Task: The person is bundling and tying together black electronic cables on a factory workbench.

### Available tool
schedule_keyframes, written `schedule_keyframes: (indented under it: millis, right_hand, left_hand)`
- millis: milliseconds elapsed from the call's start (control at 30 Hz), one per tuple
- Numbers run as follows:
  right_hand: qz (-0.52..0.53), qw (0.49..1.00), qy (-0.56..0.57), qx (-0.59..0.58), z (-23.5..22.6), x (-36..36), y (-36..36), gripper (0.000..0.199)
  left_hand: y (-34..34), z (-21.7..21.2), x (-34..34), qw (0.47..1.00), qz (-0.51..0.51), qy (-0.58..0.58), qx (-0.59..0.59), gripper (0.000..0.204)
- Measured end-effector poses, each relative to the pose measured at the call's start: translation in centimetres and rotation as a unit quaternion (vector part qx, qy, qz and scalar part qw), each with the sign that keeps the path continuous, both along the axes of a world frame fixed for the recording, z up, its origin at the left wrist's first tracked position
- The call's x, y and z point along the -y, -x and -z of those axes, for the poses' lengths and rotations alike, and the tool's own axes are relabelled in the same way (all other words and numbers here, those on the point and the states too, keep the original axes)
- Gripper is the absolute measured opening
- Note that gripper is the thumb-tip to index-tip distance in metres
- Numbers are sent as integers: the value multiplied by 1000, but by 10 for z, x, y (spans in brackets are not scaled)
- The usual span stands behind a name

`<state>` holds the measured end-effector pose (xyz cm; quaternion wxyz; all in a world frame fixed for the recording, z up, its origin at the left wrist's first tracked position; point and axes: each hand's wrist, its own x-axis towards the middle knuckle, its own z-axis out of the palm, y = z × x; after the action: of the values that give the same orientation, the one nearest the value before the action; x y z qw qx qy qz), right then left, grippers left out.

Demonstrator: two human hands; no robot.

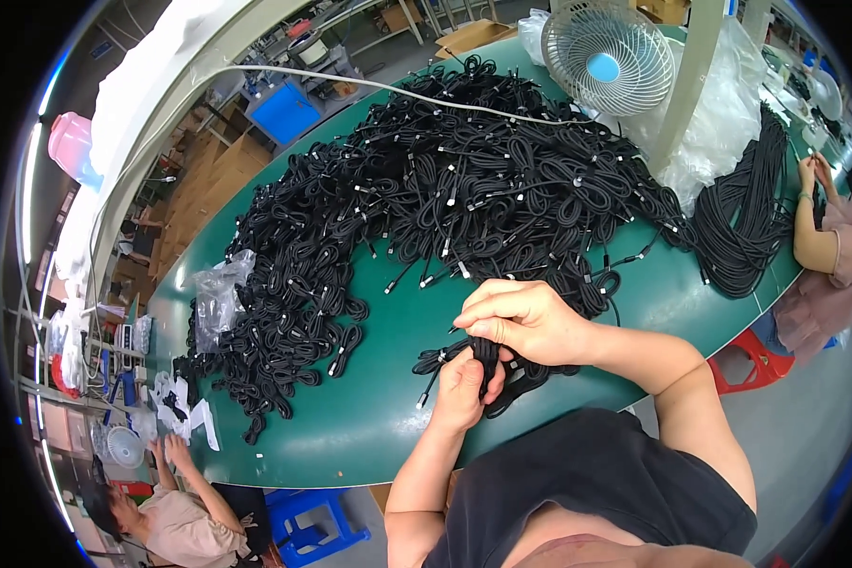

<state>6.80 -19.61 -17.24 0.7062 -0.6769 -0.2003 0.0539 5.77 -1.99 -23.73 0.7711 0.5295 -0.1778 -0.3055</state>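
A folded black cable (pixel 486 352) stands upright between my two hands, close to the table's near edge. My left hand (pixel 462 388) is closed round its lower part. At the top of it, the thumb and fingers of my right hand (pixel 530 322) pinch together; the exact grip is partly hidden by the fingers. More coiled black cables (pixel 513 386) lie right beside and under my hands. Beyond them spreads a large heap of bundled black cables (pixel 464 170) with silvery plug ends.
A fan (pixel 606 62) stands at the far right by a post (pixel 696 85). Long black cables (pixel 743 213) lie to the right, near a co-worker's arm (pixel 814 227). A clear plastic bag (pixel 222 298) rests on the left heap. Another person (pixel 175 525) sits at lower left of the green table (pixel 388 417).
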Motion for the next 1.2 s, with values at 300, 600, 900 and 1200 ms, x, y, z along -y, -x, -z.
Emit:
schedule_keyframes:
  millis: [300, 600, 900, 1200]
  right_hand:
    - [237, 872, 0, 428, -44, 44, 74, 38]
    - [192, 894, 13, 405, -53, 26, 42, 38]
    - [137, 905, 27, 402, -53, -2, 45, 39]
    - [120, 913, 34, 388, -40, 1, 52, 40]
  left_hand:
    - [-6, -7, -6, 990, -124, 65, -20, 58]
    - [-27, -4, 0, 971, -160, 141, -110, 29]
    - [-36, 1, -10, 971, -199, 124, -51, 32]
    - [-29, 5, -17, 970, -183, 139, -75, 48]
